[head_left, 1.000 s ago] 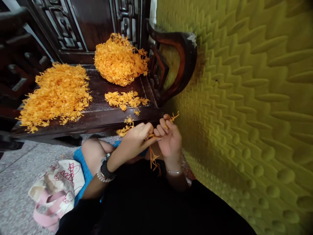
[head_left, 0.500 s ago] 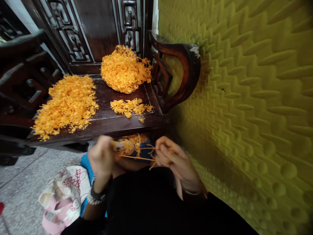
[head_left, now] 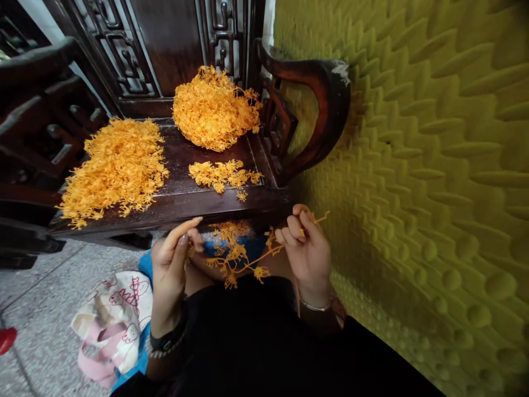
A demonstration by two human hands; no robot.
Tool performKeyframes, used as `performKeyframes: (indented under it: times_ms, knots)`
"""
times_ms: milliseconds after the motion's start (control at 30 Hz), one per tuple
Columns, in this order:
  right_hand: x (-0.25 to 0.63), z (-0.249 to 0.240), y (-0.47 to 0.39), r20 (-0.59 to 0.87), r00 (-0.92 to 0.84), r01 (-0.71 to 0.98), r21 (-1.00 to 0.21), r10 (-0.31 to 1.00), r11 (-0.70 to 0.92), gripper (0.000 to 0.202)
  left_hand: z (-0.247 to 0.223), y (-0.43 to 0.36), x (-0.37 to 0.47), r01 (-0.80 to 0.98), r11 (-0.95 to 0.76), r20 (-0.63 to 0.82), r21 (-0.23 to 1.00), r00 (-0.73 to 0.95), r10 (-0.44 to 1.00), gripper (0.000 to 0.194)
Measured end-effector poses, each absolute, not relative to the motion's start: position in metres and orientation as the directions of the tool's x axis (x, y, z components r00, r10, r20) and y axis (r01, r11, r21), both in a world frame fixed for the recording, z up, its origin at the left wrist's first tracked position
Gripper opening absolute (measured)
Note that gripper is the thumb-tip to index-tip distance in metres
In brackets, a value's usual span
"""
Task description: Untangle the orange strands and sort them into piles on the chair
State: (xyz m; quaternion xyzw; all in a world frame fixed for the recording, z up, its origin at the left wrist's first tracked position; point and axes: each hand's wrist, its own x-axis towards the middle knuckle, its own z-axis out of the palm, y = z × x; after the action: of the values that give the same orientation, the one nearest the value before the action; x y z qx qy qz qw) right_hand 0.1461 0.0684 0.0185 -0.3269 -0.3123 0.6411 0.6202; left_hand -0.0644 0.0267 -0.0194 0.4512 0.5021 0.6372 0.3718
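An orange stringy strand with spidery clusters (head_left: pixel 235 253) stretches below the bench edge, over my lap. My right hand (head_left: pixel 309 251) is closed on its thin stem, and a short end sticks out above the fingers. To the left of the clusters is my left hand (head_left: pixel 170 262), its index finger stretched out and apart from the thumb. A bit of orange shows behind that thumb; whether it touches the fingers I cannot tell. On the bench lie a wide orange pile (head_left: pixel 119 165), a rounded orange heap (head_left: pixel 215 110) and a small scatter of orange pieces (head_left: pixel 219 173).
The dark carved wooden bench (head_left: pixel 177 212) has a curved armrest (head_left: pixel 326 110) on its right. A yellow embossed wall (head_left: pixel 413 165) rises close by on the right. A white cloth bag (head_left: pixel 119 314) with pink handles sits at lower left, beside blue material. More orange pieces show below the bench edge.
My hands have moved farther apart, the right one up and to the right. The left fingers have opened from a fist around the bunch, which now hangs spread out from my right hand.
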Motion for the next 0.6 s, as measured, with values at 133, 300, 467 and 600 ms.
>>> performKeyframes:
  times_ms: [133,300,467,600]
  knots:
    - [0.141,0.021,0.07,-0.038,0.059,-0.603,-0.798,0.998,0.005,0.006,-0.025,0.014,-0.05,0.126,-0.255,0.281,0.959,-0.28,0.918,0.029]
    - [0.131,0.021,0.071,-0.042,0.142,-0.542,-0.839,0.989,0.042,0.008,-0.025,0.013,-0.029,0.527,-0.374,0.285,0.763,0.244,0.927,0.034]
    - [0.127,0.005,0.078,0.075,0.215,-0.385,-0.91,0.974,0.155,0.034,-0.029,0.027,-0.024,0.499,-0.352,0.17,0.792,0.374,0.912,0.023]
    - [0.137,-0.007,0.065,0.23,0.184,-0.056,-0.968,0.956,0.244,0.066,-0.029,0.022,-0.032,0.178,-0.168,0.11,0.97,0.3,0.948,0.024]
